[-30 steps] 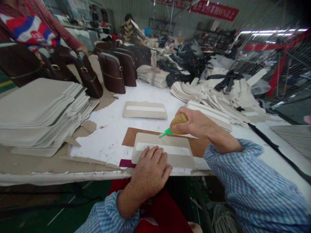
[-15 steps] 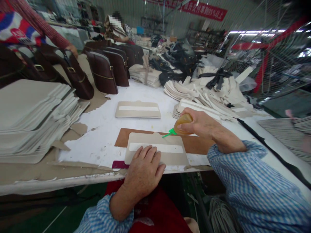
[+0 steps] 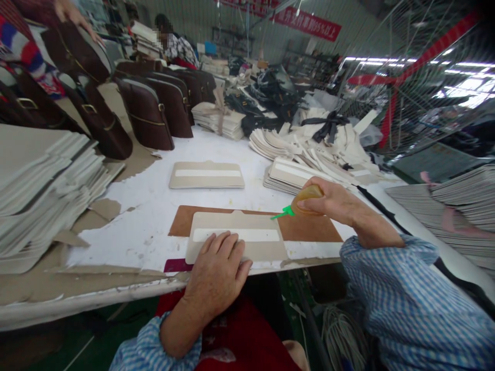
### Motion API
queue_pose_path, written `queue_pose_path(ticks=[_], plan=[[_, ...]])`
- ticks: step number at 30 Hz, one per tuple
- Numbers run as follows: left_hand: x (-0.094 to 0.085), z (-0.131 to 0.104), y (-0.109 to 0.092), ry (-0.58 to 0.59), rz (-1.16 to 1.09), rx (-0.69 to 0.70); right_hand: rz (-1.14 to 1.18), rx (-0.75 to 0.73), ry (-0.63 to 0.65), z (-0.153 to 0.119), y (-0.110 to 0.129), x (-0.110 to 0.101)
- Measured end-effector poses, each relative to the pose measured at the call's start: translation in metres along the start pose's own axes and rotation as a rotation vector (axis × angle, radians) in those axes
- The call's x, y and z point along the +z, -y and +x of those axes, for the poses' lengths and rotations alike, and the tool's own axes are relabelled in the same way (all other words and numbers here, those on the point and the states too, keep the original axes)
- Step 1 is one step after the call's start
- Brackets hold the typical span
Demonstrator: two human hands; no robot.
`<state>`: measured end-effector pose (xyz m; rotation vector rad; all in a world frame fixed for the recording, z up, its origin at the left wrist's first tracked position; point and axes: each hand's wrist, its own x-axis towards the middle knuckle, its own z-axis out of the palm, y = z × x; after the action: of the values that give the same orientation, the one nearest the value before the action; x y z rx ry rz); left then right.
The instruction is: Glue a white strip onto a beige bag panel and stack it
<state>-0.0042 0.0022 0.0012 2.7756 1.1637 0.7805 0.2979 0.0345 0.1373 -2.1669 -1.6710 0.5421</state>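
My left hand lies flat on the near edge of a beige card panel with a white strip along its middle. The panel rests on a brown board at the table's front. My right hand grips an amber glue bottle with a green nozzle. The nozzle tip sits at the panel's upper right corner.
Another beige panel lies further back on the white table. Card stacks sit at the left and right. Brown bags stand behind, where another person's hand holds one. Grey sheets pile at right.
My right hand has carried the glue nozzle rightward along the panel's top edge to its right corner. My view has swung right. The other person has lifted a brown bag.
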Motion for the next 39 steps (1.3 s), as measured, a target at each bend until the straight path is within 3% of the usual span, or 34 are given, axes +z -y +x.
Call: queue_pose_path(ticks=[8,33,39], plan=[[0.001,0.0,0.0,-0.008,0.005,0.003,0.027,-0.01,-0.011,0.002,-0.015,-0.002],[-0.002,0.001,-0.001,0.001,-0.011,-0.003,0.114,-0.172,0.063,0.017,0.051,0.036],[-0.002,0.002,-0.002,0.011,-0.022,-0.011,0.218,-0.22,0.109,0.02,0.06,0.059]])
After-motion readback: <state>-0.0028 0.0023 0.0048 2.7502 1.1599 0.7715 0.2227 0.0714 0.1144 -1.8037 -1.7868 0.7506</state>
